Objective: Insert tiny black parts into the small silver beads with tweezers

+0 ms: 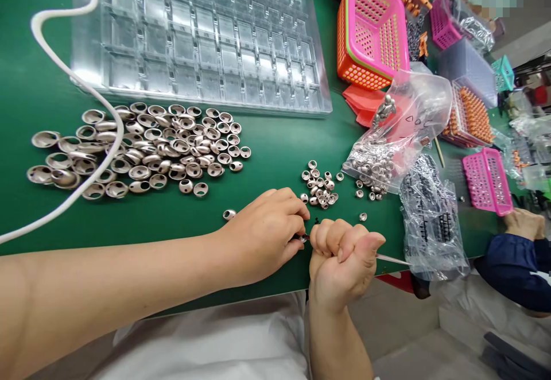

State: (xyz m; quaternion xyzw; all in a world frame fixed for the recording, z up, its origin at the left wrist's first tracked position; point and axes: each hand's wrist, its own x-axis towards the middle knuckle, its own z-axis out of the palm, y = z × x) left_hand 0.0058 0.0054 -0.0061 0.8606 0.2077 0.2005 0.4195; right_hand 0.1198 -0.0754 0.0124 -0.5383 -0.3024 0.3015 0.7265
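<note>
Along the near edge of a green table (275, 139), a small metal piece (303, 239) is pinched by the left hand (267, 233); beside it, a thin tool (392, 259) seems to be gripped in the clenched right hand (342, 259); one piece is apparently being worked; beyond, large rings (178, 146) and small rings (319, 183) are heaped loose, seemingly still unhandled; which are finished cannot be told.

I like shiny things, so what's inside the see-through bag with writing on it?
Lots of small silvery metal pieces show through the clear bag, many heaped together. Pieces deeper in the heap are covered by others, so they're hidden.
</note>
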